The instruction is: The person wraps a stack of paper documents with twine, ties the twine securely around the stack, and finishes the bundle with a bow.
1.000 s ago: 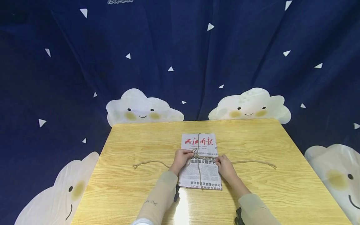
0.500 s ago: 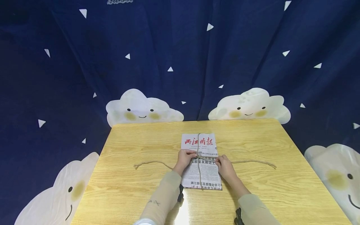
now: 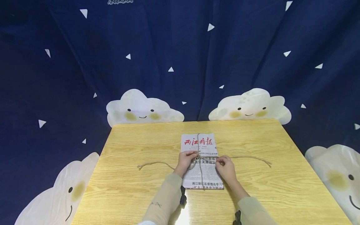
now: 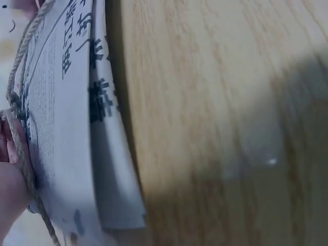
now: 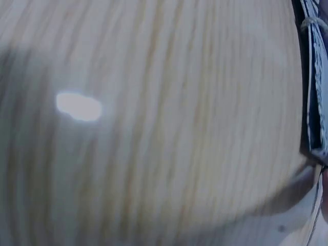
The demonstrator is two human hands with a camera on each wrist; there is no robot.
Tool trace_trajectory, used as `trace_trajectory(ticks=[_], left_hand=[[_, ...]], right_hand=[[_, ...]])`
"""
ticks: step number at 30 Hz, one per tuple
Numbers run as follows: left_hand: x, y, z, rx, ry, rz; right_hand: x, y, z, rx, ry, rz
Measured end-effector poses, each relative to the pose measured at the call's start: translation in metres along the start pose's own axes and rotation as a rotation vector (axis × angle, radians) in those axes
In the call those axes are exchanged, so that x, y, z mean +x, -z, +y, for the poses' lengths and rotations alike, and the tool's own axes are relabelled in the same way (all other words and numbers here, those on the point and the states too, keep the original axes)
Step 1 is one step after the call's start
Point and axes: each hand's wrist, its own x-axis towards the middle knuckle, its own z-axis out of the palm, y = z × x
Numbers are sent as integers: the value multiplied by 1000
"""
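A folded newspaper (image 3: 206,175) with red title characters lies on the wooden table, twine (image 3: 198,143) crossing it lengthwise and widthwise. Where the strands meet, a knot (image 4: 15,100) shows in the left wrist view. My left hand (image 3: 185,162) pinches the twine right at this crossing, its fingertips partly hiding it. At the newspaper's right edge, my right hand (image 3: 227,169) pinches the widthwise twine between thumb and curled fingers. A small loop of twine hangs beside the left fingers. In the right wrist view only the newspaper's side (image 5: 315,87) and a bit of twine show.
Loose twine tails stretch over the wooden table (image 3: 140,140), one frayed end (image 3: 139,167) to the left and another (image 3: 268,163) to the right. Behind the table hangs a dark blue curtain (image 3: 168,40) with white triangles and smiling clouds.
My left hand has moved right, to the crossing. Both twine tails have drawn slightly inward. My right hand has turned a little, its fingers more curled, and the newspaper has shifted slightly.
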Motion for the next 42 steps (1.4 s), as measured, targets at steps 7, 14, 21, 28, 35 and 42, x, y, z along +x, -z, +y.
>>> trace_trajectory(ticks=[7,14,21,28,35,42], left_hand=[[-2,-1,-4,8,1,-6],[-5,-1,-4,-4,2,-4],[-5,-1,-4,2,1,7],[-4,-1,-6,5,-25,14],[-10,2,-3,-10,-111,-2],[-15,3,4,-43,-90,-21]], right_hand=[[7,-7,-11,148,-421,186],[16,-5,-15,357,-600,336],[24,-1,-12,435,-627,567],[27,1,-18,552,-585,553],[35,7,-34,797,-304,366],[42,4,-42,874,-418,-69]])
